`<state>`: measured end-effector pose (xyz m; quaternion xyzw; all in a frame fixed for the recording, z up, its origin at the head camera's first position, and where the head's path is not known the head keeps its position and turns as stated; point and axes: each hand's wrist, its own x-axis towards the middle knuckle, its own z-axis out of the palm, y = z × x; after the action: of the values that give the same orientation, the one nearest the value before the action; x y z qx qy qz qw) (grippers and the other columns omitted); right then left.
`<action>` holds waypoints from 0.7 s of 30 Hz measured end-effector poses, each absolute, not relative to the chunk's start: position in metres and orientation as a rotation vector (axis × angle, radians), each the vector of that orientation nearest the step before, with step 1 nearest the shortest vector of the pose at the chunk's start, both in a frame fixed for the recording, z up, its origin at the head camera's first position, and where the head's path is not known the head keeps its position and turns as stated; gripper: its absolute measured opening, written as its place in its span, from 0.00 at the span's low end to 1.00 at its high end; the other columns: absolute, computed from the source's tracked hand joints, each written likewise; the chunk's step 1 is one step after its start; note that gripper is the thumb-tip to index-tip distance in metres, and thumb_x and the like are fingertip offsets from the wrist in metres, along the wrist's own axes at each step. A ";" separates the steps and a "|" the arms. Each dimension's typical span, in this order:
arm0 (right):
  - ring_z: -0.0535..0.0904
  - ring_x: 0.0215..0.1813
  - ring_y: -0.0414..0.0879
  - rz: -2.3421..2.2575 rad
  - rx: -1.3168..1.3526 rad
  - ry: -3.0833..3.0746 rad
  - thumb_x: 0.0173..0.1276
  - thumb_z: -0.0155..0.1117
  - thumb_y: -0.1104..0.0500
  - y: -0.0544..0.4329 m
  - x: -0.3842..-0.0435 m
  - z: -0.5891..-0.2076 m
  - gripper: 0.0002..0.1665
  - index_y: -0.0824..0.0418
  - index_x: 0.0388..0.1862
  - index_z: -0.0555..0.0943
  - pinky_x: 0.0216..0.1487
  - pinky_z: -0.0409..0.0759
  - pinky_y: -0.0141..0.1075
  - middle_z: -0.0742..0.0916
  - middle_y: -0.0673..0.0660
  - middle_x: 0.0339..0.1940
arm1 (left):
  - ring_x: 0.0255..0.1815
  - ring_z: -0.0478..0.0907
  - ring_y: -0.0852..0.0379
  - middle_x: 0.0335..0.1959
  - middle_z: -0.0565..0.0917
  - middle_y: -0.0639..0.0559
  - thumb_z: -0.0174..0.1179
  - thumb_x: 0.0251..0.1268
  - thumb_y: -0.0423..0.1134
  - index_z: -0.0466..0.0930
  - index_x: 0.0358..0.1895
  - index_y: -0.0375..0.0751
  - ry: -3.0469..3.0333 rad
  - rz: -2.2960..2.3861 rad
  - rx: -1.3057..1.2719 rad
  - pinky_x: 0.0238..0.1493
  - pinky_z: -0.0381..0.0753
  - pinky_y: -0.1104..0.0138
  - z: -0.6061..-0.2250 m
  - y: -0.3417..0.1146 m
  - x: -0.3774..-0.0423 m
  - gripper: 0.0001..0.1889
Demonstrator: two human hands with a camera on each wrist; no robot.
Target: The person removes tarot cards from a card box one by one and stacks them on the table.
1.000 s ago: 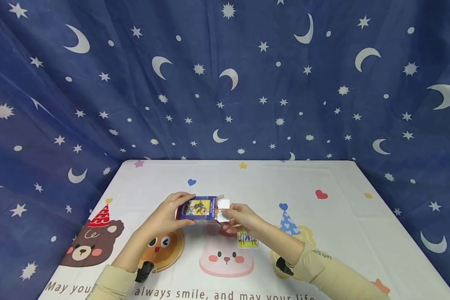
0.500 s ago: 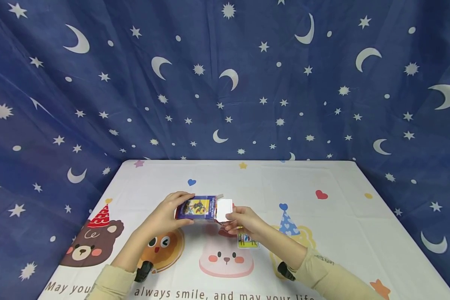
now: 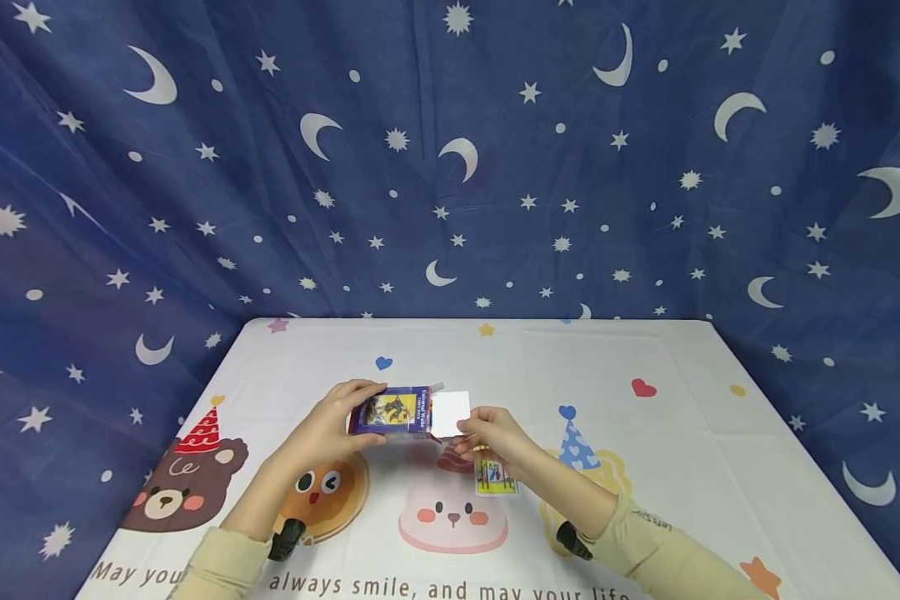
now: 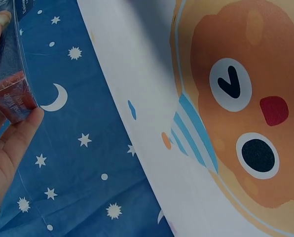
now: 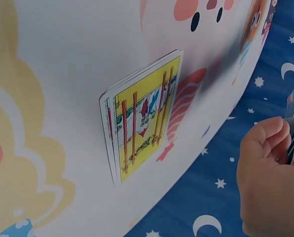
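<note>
My left hand (image 3: 336, 427) grips a blue tarot card box (image 3: 392, 410) by its left end, thumb on the near side and fingers on the far side. In the left wrist view, fingertips hold the clear-wrapped red end of the box (image 4: 14, 96). From its open right end sticks out a blank white card (image 3: 450, 414). The thumb and fingers of my right hand (image 3: 497, 435) pinch the near right corner of this card. Below that hand, a small stack of tarot cards (image 3: 497, 477) lies on the table, a yellow picture card (image 5: 146, 118) on top.
A white cloth (image 3: 592, 375) printed with cartoon animals and lettering covers the table. Behind it hangs a dark blue curtain (image 3: 390, 225) with stars and moons. A small flap (image 3: 437, 387) stands at the box's open end.
The white card has slid farther right out of the box, with my right hand moving slightly right. The box has risen slightly in my left hand. The stack of cards stays put.
</note>
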<state>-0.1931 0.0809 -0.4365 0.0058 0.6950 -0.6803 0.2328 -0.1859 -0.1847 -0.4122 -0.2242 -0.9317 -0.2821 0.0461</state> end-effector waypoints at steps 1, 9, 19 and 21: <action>0.80 0.24 0.37 -1.879 0.022 1.914 0.65 0.56 0.63 0.081 -0.193 -0.436 0.04 0.64 0.31 0.73 0.31 0.83 0.29 0.85 0.52 0.23 | 0.63 0.69 0.42 0.60 0.74 0.43 0.74 0.45 0.44 0.72 0.63 0.40 -2.841 -0.864 -0.683 0.62 0.71 0.47 -0.413 -0.185 -0.186 0.37; 0.81 0.24 0.38 -1.940 0.062 1.959 0.65 0.55 0.65 0.083 -0.194 -0.430 0.05 0.65 0.30 0.72 0.30 0.83 0.29 0.85 0.52 0.21 | 0.62 0.69 0.42 0.60 0.74 0.43 0.74 0.46 0.45 0.71 0.63 0.40 -2.830 -0.880 -0.664 0.62 0.71 0.47 -0.414 -0.189 -0.186 0.38; 0.80 0.22 0.39 -2.007 0.107 2.063 0.66 0.50 0.66 0.093 -0.202 -0.422 0.05 0.67 0.32 0.72 0.29 0.82 0.28 0.83 0.53 0.20 | 0.61 0.69 0.42 0.60 0.72 0.42 0.73 0.47 0.43 0.67 0.65 0.39 -2.844 -0.909 -0.616 0.62 0.71 0.46 -0.413 -0.190 -0.186 0.39; 0.80 0.22 0.38 -2.020 0.116 2.075 0.66 0.49 0.66 0.097 -0.205 -0.421 0.05 0.68 0.33 0.72 0.28 0.81 0.26 0.83 0.52 0.19 | 0.61 0.68 0.42 0.60 0.72 0.41 0.73 0.48 0.43 0.67 0.65 0.38 -2.850 -0.902 -0.612 0.62 0.70 0.46 -0.413 -0.192 -0.186 0.39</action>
<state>-0.2047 0.0967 -0.4206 0.0396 0.7107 -0.6918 0.1216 -0.1859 -0.1916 -0.4132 -0.2005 -0.9330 -0.2954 0.0450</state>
